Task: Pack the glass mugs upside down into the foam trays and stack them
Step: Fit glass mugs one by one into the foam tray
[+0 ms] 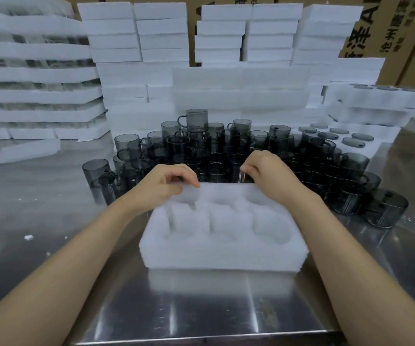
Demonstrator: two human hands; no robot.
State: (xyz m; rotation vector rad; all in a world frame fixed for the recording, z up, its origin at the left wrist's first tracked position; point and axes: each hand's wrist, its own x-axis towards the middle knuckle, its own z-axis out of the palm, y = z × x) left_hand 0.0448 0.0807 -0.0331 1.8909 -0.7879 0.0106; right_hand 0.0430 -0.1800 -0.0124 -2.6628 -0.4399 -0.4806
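Note:
A white foam tray [223, 250] with several round pockets, all without mugs, lies on the steel table in front of me. My left hand [162, 186] has its fingers curled at the tray's far left edge and seems to pinch the foam there. My right hand [267, 174] is curled at the far right edge, fingertips pinched together by the foam rim and the mugs behind it. A dense crowd of smoky grey glass mugs [226, 151] stands just beyond the tray, some stacked two high.
Tall stacks of white foam trays [164, 71] line the back. Packed trays with mug bottoms showing [351, 138] sit at the right. Layered packed stacks [34, 78] rise on the left. Cardboard boxes [388, 26] stand behind. The steel table's edge [201, 338] is near me.

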